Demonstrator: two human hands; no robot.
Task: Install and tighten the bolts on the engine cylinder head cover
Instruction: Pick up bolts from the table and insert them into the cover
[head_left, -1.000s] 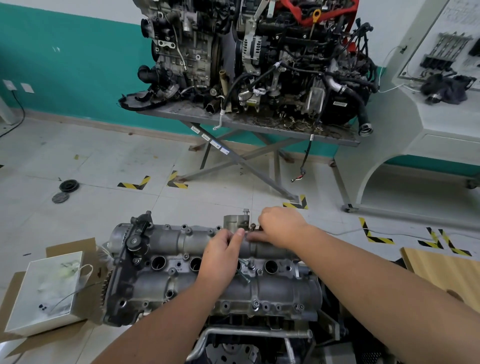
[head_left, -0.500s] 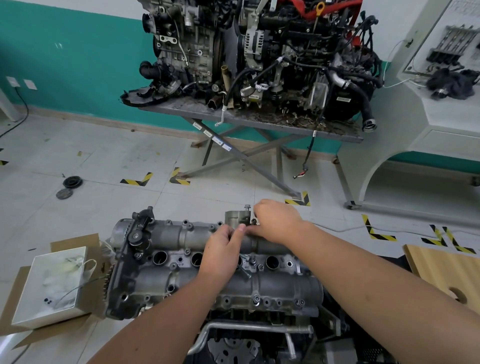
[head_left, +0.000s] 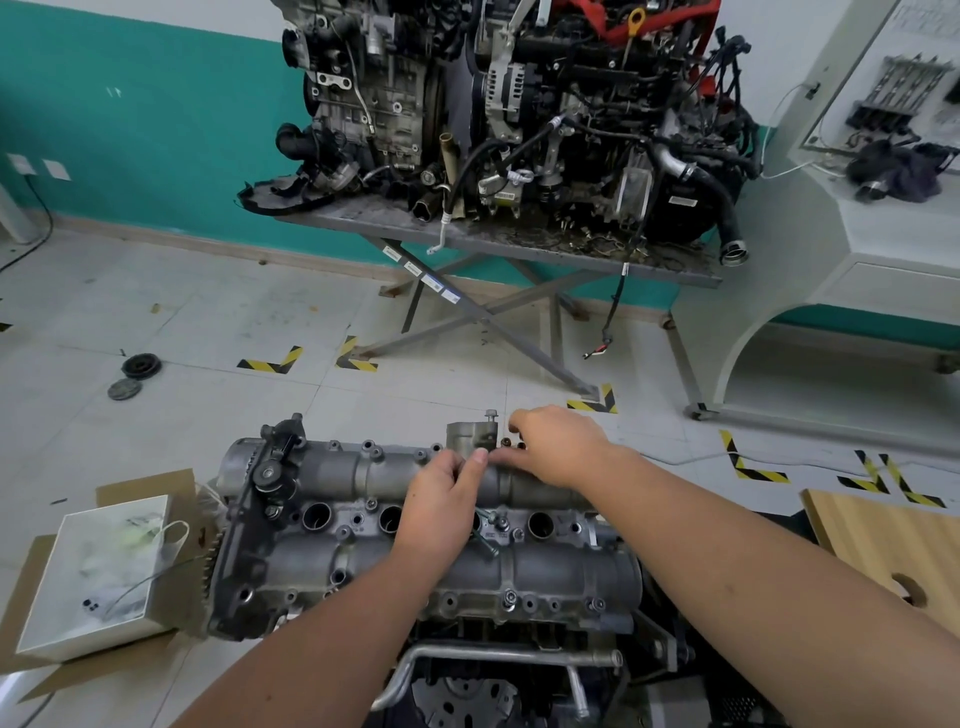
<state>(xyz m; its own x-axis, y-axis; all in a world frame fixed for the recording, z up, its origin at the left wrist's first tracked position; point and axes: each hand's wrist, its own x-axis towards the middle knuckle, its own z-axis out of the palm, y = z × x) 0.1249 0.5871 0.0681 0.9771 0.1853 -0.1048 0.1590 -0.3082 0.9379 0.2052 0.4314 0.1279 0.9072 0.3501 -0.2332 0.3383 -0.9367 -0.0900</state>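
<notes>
The grey cylinder head cover (head_left: 332, 473) lies in front of me on an engine, with several bolt holes and spark plug wells along its top. My left hand (head_left: 441, 504) rests on the cover's middle, fingers curled, thumb tip near the far rail; what it holds is hidden. My right hand (head_left: 558, 444) reaches over the far edge with fingers curled down at small fittings beside a raised housing. One bolt (head_left: 491, 415) stands upright on that housing (head_left: 465, 434). A loose bolt (head_left: 485, 543) lies on the cover just right of my left hand.
A white box (head_left: 98, 566) sits on flattened cardboard at the left. A wooden board (head_left: 883, 535) lies at the right. Beyond, a second engine (head_left: 519, 114) stands on a metal table (head_left: 509, 244). Two round parts (head_left: 137, 366) lie on the tiled floor.
Both hands stay at the far middle of the cover. My right hand has shifted slightly right, uncovering the upright bolt on the housing. The camera has tilted a little.
</notes>
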